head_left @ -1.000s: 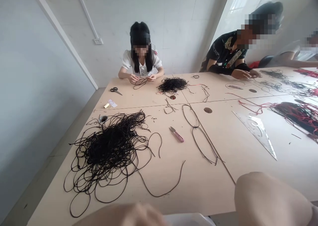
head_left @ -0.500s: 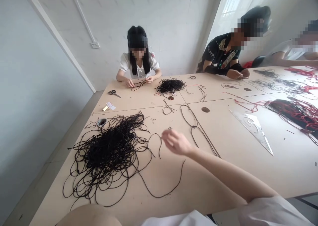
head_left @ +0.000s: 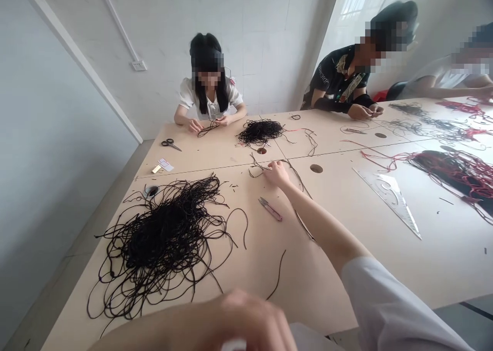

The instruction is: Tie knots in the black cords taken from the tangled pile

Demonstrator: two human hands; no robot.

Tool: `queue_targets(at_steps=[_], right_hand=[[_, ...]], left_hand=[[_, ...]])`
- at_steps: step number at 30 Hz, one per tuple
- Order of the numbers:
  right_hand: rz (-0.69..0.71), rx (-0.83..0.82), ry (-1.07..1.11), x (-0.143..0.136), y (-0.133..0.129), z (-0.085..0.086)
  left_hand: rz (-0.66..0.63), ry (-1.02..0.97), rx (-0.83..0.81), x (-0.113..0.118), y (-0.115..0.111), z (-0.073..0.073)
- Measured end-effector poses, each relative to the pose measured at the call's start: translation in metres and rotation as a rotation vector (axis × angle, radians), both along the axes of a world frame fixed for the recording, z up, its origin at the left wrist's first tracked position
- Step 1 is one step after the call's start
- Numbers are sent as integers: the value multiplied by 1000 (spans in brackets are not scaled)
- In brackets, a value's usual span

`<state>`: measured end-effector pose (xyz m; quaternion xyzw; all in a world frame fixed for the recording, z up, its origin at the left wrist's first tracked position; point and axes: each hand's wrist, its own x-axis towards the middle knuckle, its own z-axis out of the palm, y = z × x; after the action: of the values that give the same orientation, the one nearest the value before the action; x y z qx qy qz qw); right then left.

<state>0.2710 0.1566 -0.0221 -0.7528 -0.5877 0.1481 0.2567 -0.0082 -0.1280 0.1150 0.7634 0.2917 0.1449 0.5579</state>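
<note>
My right hand (head_left: pixel 276 174) reaches to the middle of the table, its fingers closed at a few short dark cords (head_left: pixel 254 167); what they pinch is too small to make out. My left hand (head_left: pixel 256 320) is low at the bottom edge, blurred, its fingers partly hidden. Between the two hands lie pink-handled thread snips (head_left: pixel 271 209). A big tangled heap of black cord (head_left: pixel 165 233) spreads on the left. One dark cord (head_left: pixel 279 276) curves close to my left hand, and a longer cord (head_left: pixel 296 172) passes beside my right hand.
Across the table (head_left: pixel 308 289) a person (head_left: pixel 208 94) handles black cord near a smaller black pile (head_left: pixel 262 131) and scissors (head_left: pixel 171 144). Two more people sit at the right. A clear set square (head_left: pixel 389 199) and red and black cords (head_left: pixel 454 173) lie on the right.
My right hand has moved forward to the short cords. The snips now show on the table. My left hand and forearm have come further into view at the bottom.
</note>
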Motion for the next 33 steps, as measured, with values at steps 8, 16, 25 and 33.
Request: queue_targets(at_steps=[8, 16, 25, 33], right_hand=[[-15, 17, -22, -3, 11, -8], [-93, 298, 66, 22, 19, 39], [245, 488, 138, -35, 32, 102], [538, 202, 146, -104, 51, 93]], left_hand=[[78, 143, 324, 38, 53, -74], [100, 103, 369, 30, 60, -106], [119, 80, 289, 29, 64, -118], [142, 126, 231, 31, 63, -112]])
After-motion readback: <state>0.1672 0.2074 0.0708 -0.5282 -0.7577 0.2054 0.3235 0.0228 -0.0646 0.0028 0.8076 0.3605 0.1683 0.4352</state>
